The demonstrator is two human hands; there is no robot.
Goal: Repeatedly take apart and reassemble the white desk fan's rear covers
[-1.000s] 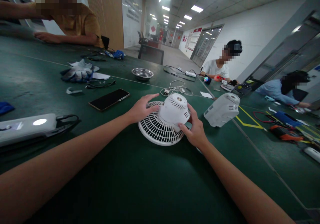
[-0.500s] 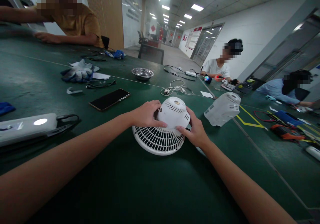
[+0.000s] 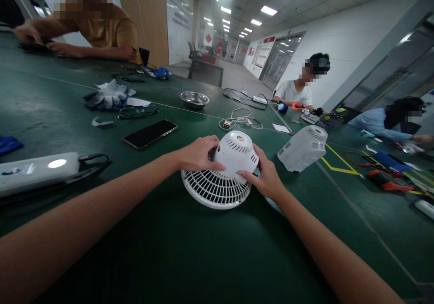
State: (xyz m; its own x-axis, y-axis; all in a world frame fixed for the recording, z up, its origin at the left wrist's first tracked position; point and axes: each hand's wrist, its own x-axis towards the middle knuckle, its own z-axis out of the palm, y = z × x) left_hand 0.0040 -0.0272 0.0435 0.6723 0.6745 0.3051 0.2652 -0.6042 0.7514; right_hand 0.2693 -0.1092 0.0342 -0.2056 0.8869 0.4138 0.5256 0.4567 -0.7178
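A white fan's motor housing (image 3: pixel 236 152), with vent slots around its top, sits over a round white fan grille (image 3: pixel 217 191) on the green table. My left hand (image 3: pixel 202 154) grips the housing from the left, its thumb across the near side. From the right, my right hand (image 3: pixel 266 174) clasps the same housing, thumb in front and fingers partly hidden behind it. The far part of the grille is covered by the housing and my hands. A white vented plastic cover (image 3: pixel 301 149) stands to the right, apart from my right hand.
A phone (image 3: pixel 150 133), a metal bowl (image 3: pixel 194 100) and a coiled white cable (image 3: pixel 240 119) lie beyond my hands. At left are gloves (image 3: pixel 110 97) and a white device (image 3: pixel 39 173). An orange-black meter (image 3: pixel 389 180) lies right. Several people sit around the table.
My hands and the fan housing stay almost in place; the view shifts very slightly. At far left, the person in the brown shirt has drawn an outstretched arm inward.
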